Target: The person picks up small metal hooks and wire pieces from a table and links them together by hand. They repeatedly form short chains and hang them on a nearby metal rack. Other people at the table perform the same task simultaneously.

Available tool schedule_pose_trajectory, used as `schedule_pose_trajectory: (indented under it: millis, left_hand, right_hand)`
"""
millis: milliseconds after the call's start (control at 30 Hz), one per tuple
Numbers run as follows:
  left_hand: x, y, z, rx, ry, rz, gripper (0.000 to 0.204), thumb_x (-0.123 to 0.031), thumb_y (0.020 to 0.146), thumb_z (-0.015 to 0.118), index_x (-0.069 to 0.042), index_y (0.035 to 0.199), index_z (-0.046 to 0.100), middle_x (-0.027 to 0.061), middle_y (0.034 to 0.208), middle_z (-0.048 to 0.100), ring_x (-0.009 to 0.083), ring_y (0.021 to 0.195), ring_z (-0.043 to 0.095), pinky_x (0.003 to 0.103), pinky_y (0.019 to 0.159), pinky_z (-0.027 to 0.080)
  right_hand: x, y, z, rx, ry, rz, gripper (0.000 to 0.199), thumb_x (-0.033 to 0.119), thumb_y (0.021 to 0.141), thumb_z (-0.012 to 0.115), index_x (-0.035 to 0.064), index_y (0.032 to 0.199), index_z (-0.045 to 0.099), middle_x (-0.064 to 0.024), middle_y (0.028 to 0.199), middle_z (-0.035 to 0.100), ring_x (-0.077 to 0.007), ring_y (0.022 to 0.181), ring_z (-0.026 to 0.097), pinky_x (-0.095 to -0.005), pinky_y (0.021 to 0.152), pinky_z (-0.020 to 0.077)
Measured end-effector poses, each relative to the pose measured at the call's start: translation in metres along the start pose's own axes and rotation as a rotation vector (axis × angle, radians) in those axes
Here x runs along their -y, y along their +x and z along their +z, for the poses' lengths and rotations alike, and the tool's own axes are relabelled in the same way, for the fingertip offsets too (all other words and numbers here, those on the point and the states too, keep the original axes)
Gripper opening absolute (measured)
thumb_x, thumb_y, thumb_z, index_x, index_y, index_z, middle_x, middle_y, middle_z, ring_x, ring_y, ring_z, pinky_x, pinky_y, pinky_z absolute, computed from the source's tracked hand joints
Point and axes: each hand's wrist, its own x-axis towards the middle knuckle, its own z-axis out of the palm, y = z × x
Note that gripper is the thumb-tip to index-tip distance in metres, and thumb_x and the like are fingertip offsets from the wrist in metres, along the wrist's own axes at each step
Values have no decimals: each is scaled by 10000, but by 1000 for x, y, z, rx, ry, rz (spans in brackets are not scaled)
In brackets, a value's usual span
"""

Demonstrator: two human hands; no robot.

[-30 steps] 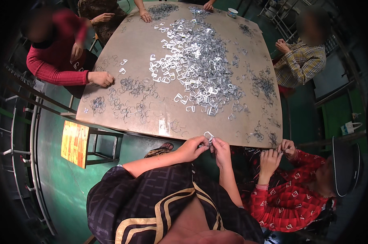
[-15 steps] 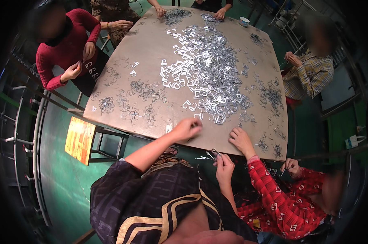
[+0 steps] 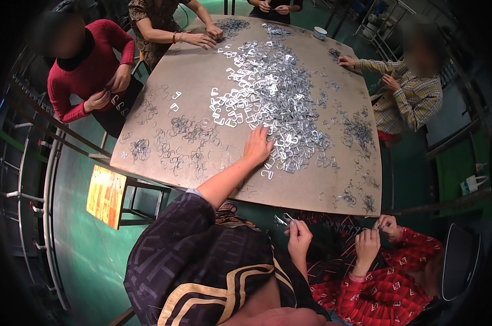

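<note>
My left hand [image 3: 258,145] reaches over the table with its fingers stretched out, touching the near left edge of a big pile of shiny hook-shaped metal pieces [image 3: 273,87]. Nothing shows in its grip, though its fingertips are partly lost among the pieces. Below the table's near edge, my right hand [image 3: 299,239] is closed, thumb against fingers. It pinches a few metal hooks [image 3: 283,219] that stick out to the left; how many cannot be told.
Thin bent wire pieces [image 3: 189,136] lie scattered on the brown tabletop [image 3: 202,81]. A cup [image 3: 320,33] stands at the far right. Several co-workers sit around; one in red-patterned sleeves [image 3: 387,282] is close on my right. A wooden stool [image 3: 105,195] stands left.
My left hand has moved forward from near the table's edge to the pile. My right hand stays about where it was. The red-sleeved co-worker's hand has left the table; a plaid-sleeved one has reached onto it.
</note>
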Motion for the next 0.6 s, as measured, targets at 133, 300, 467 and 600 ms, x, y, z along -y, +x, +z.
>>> schedule_pose_trajectory:
  millis: [133, 300, 467, 600]
  left_hand:
    - [6, 20, 9, 40, 360, 33, 601, -388, 894, 573, -64, 1375, 417, 237, 1425, 364, 421, 1350, 287, 576, 1083, 235]
    - [-26, -26, 16, 276, 194, 103, 552, -410, 923, 516, -84, 1363, 443, 225, 1416, 377, 407, 1341, 318, 580, 1091, 229]
    - [20, -22, -57, -35, 343, -102, 553, -387, 943, 474, -43, 1372, 420, 204, 1442, 360, 379, 1343, 326, 568, 1117, 173]
    - [73, -33, -104, -37, 625, -248, 562, -382, 950, 447, -16, 1374, 403, 198, 1474, 324, 376, 1377, 269, 561, 1114, 188]
  right_hand:
    - [-1, -4, 1, 12, 1, 7, 185, 73, 936, 533, -56, 929, 665, -65, 735, 582, -101, 576, 553, -232, 530, 429]
    - [0, -3, 4, 81, 2, 11, 164, 66, 923, 550, -59, 931, 656, -83, 719, 584, -127, 576, 568, -251, 536, 440]
    - [-2, 0, 4, 138, 18, -20, 143, 57, 911, 564, -57, 932, 649, -96, 716, 588, -143, 574, 575, -261, 534, 442]
    - [-6, 1, 7, 172, 13, -27, 131, 51, 905, 569, -51, 931, 647, -96, 711, 581, -145, 572, 571, -264, 534, 439]
